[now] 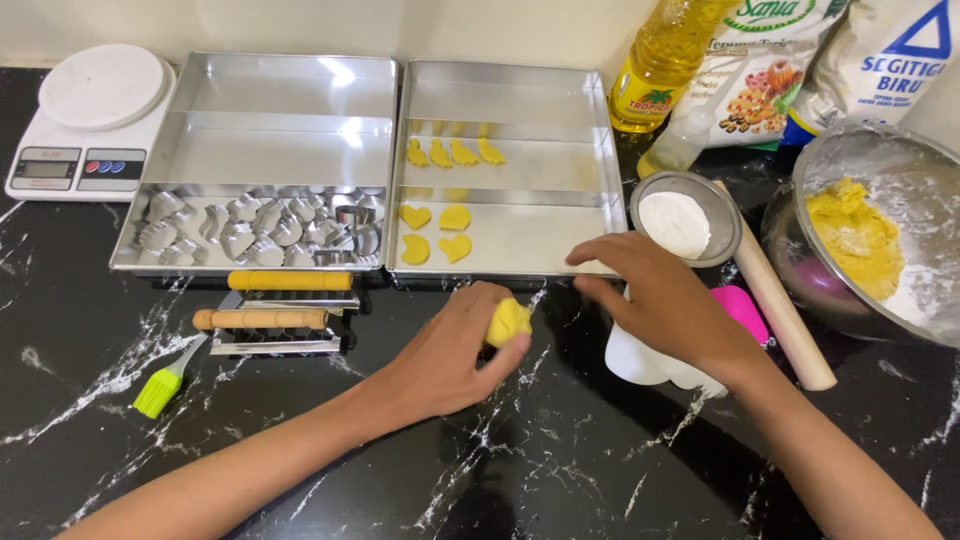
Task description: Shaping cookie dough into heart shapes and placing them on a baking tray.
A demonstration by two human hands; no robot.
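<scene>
A person's left hand (450, 345) pinches a small lump of yellow dough (508, 321) above a black, white-veined marble table (560, 460), fingers (515, 348) clamped around its lower side so that only the rounded top shows. The lump is blunt and nearly as wide as long; its slight long axis tilts up and away from the person, toward the right-hand tray (505, 170). Its surface looks smooth, matte and soft, an even butter yellow. The right hand (665, 300) hovers just beside it, palm down, fingers loosely spread and holding nothing, its fingertips near the front rim of that tray. The tray is shiny rectangular metal and carries yellow cut-outs: heart shapes (435, 232) in front, smaller pieces (455, 153) farther back. The left-hand tray (270, 150) holds a heap of metal cookie cutters (265, 230). In front of it lie two wooden-handled metal tools (275, 315) and a green silicone brush (165, 383). A white kitchen scale (90, 125) sits at far left. To the right stand a small metal bowl of white flour (685, 218), a wooden rolling pin (775, 290), a large steel bowl (880, 230) with floured yellow dough, a bottle of oil (660, 65) and two bags (830, 60).
</scene>
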